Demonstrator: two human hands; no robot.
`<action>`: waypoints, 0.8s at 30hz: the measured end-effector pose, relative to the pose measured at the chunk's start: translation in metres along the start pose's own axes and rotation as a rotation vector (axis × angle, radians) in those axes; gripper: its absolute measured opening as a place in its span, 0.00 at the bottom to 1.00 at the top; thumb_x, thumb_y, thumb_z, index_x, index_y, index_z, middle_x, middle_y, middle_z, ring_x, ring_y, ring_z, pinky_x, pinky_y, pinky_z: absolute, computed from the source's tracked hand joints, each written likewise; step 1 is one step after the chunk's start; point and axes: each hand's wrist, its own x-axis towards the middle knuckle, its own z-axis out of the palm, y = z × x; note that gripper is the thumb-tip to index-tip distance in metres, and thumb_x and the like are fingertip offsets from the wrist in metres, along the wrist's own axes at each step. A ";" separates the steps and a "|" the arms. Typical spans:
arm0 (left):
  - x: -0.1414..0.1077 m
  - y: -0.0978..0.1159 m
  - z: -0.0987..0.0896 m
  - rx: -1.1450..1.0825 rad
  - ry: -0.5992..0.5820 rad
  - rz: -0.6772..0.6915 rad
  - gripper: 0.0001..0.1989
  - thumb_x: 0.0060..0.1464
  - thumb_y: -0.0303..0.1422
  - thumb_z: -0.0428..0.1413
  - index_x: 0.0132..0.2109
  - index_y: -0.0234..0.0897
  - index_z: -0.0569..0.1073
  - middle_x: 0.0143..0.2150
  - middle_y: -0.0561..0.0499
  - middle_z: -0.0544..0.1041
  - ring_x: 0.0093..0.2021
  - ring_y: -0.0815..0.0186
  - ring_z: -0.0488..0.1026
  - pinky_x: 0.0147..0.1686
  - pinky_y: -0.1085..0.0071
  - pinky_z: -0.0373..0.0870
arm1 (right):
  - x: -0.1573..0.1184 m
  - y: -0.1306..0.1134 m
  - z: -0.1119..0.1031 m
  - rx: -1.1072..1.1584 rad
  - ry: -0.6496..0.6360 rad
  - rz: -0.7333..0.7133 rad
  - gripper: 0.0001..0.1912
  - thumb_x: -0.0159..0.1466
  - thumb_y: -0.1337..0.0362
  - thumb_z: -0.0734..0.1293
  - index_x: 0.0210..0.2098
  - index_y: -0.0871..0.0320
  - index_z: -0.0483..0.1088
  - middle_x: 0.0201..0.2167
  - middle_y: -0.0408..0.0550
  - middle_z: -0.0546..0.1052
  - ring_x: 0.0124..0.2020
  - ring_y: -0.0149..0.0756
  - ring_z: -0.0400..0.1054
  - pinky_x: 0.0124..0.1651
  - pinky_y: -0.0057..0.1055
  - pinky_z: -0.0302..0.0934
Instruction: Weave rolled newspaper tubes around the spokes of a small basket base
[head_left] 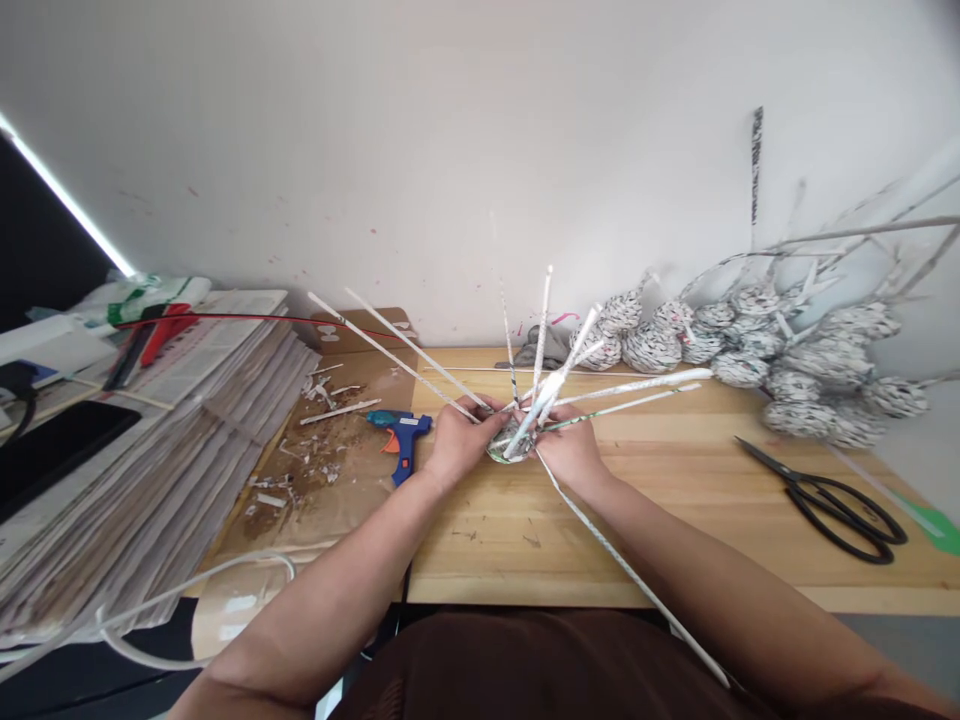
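Note:
Between my hands is a small woven newspaper piece point(511, 444), with several rolled paper tubes point(543, 325) fanning up and outward from it. My left hand point(466, 432) grips its left side, fingers closed, near two long tubes that slant up to the left. On the opposite side my right hand point(571, 445) is closed at the weave, close to the tubes that point right. One long paper strand point(634, 575) runs from the piece down over my right forearm toward my body. The fingertips of my right hand are partly hidden behind the tubes.
A blue glue gun point(405, 440) lies left of my hands, beside paper scraps point(300, 465) on cardboard. Stacked newspapers point(172, 450) and a dark phone point(71, 455) fill the far left. Black scissors point(832, 500) rest at right, below several woven gourd shapes point(652, 345) along the wall.

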 end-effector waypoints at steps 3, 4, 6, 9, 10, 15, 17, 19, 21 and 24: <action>-0.003 0.006 0.002 -0.016 0.010 0.009 0.10 0.42 0.35 0.65 0.32 0.35 0.78 0.27 0.50 0.79 0.26 0.67 0.73 0.27 0.72 0.69 | 0.000 -0.007 -0.005 -0.191 0.032 -0.135 0.09 0.56 0.57 0.71 0.29 0.56 0.72 0.27 0.46 0.79 0.25 0.35 0.71 0.28 0.30 0.64; -0.005 0.009 0.003 -0.028 0.013 0.010 0.09 0.42 0.35 0.65 0.31 0.35 0.78 0.27 0.49 0.79 0.26 0.66 0.73 0.27 0.72 0.69 | 0.000 -0.009 -0.006 -0.215 0.043 -0.150 0.09 0.56 0.57 0.70 0.29 0.56 0.72 0.26 0.46 0.78 0.25 0.36 0.71 0.29 0.30 0.64; -0.007 0.013 0.006 -0.053 0.024 0.012 0.08 0.43 0.35 0.65 0.30 0.35 0.77 0.27 0.49 0.79 0.26 0.66 0.74 0.27 0.72 0.69 | 0.001 -0.010 -0.006 -0.190 0.076 -0.142 0.09 0.56 0.57 0.70 0.28 0.56 0.71 0.24 0.45 0.77 0.25 0.36 0.71 0.29 0.30 0.64; -0.009 0.014 0.009 -0.099 0.058 0.017 0.09 0.43 0.35 0.65 0.29 0.34 0.76 0.27 0.49 0.79 0.26 0.65 0.74 0.27 0.72 0.70 | 0.004 -0.006 -0.004 -0.091 0.147 -0.082 0.11 0.56 0.55 0.70 0.28 0.57 0.71 0.24 0.46 0.77 0.25 0.36 0.71 0.29 0.30 0.64; -0.010 0.014 0.010 -0.111 0.066 0.018 0.09 0.43 0.35 0.65 0.29 0.34 0.76 0.27 0.49 0.79 0.26 0.65 0.74 0.27 0.72 0.70 | 0.005 -0.005 -0.003 -0.063 0.158 -0.060 0.12 0.55 0.55 0.70 0.29 0.58 0.71 0.24 0.46 0.77 0.25 0.37 0.71 0.29 0.30 0.64; -0.010 0.006 0.013 -0.130 0.086 0.082 0.09 0.44 0.36 0.65 0.29 0.35 0.75 0.29 0.49 0.80 0.29 0.65 0.75 0.31 0.71 0.71 | 0.004 -0.007 -0.001 0.019 0.114 -0.017 0.12 0.53 0.55 0.72 0.28 0.57 0.70 0.24 0.46 0.77 0.25 0.36 0.71 0.29 0.30 0.65; -0.012 0.005 0.014 -0.142 0.078 0.102 0.09 0.45 0.36 0.64 0.29 0.35 0.76 0.30 0.49 0.80 0.29 0.66 0.75 0.32 0.71 0.71 | 0.004 -0.010 -0.002 -0.006 0.113 0.000 0.12 0.54 0.56 0.70 0.26 0.57 0.68 0.22 0.45 0.76 0.24 0.35 0.70 0.28 0.30 0.63; -0.013 0.005 0.015 -0.153 0.079 0.115 0.08 0.46 0.36 0.64 0.29 0.36 0.76 0.30 0.49 0.80 0.30 0.66 0.75 0.32 0.71 0.71 | 0.003 -0.011 -0.003 -0.025 0.129 0.014 0.11 0.55 0.56 0.69 0.25 0.57 0.67 0.21 0.45 0.75 0.23 0.35 0.69 0.27 0.30 0.62; -0.015 0.006 0.017 -0.135 0.089 0.115 0.08 0.45 0.36 0.64 0.29 0.36 0.76 0.29 0.49 0.80 0.29 0.66 0.75 0.33 0.71 0.72 | 0.004 -0.010 -0.003 0.003 0.141 0.027 0.11 0.55 0.57 0.69 0.25 0.57 0.67 0.20 0.45 0.74 0.23 0.35 0.68 0.27 0.30 0.62; -0.017 0.007 0.018 -0.132 0.120 0.124 0.09 0.45 0.36 0.65 0.29 0.36 0.76 0.29 0.49 0.80 0.29 0.65 0.76 0.32 0.70 0.72 | 0.004 -0.009 -0.002 0.058 0.148 0.046 0.11 0.54 0.57 0.69 0.25 0.56 0.66 0.20 0.44 0.73 0.23 0.35 0.67 0.27 0.30 0.61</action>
